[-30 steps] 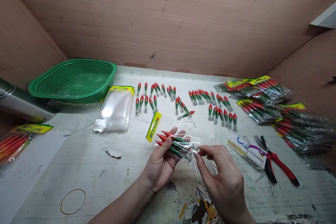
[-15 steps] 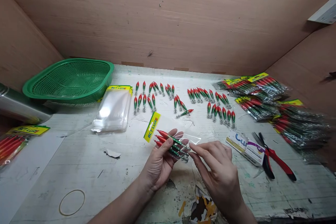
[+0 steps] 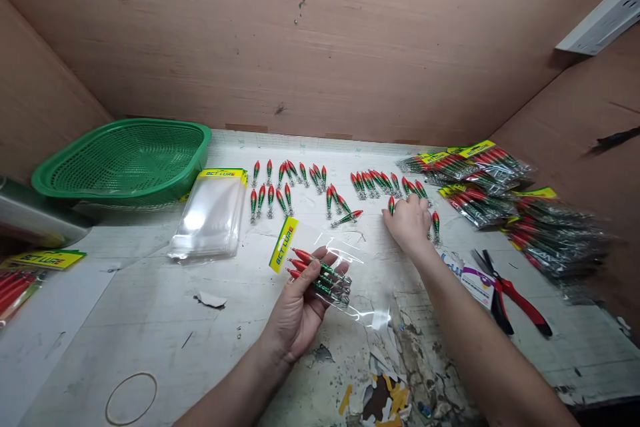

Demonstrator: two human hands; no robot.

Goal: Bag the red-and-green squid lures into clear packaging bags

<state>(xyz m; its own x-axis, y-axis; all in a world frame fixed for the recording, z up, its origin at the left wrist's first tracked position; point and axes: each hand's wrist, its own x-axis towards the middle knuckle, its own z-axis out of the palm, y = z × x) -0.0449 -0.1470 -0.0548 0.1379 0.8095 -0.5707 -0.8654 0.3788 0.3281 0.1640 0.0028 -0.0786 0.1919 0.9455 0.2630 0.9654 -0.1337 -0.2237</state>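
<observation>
My left hand [image 3: 305, 297] is closed around several red-and-green squid jigs [image 3: 305, 257] together with a clear plastic bag [image 3: 367, 315] that has a yellow-green "BCT LURE" header [image 3: 283, 245]. The jigs' red noses point toward the header and their hook crowns toward the right. Whether they lie inside the bag or on top of it, I cannot tell. Farther right, my right hand [image 3: 410, 220] reaches down over a group of loose jigs, its fingers bent and the fingertips mostly hidden. One jig [image 3: 391, 205] shows beside its thumb, another [image 3: 436, 227] to its right.
Loose jigs [image 3: 270, 200] lie in rows across the table. Flat bags [image 3: 207, 217] are stacked near a green basket [image 3: 125, 197]. Filled packs [image 3: 560, 233] pile up at right, near red-handled pliers [image 3: 520, 300] and a small box [image 3: 477, 285]. A rubber band [image 3: 131, 399] lies front left.
My right hand has left the hook ends of the held jigs and moved up and right to the loose jigs. My left hand still holds its bag and jigs. The view has shifted slightly.
</observation>
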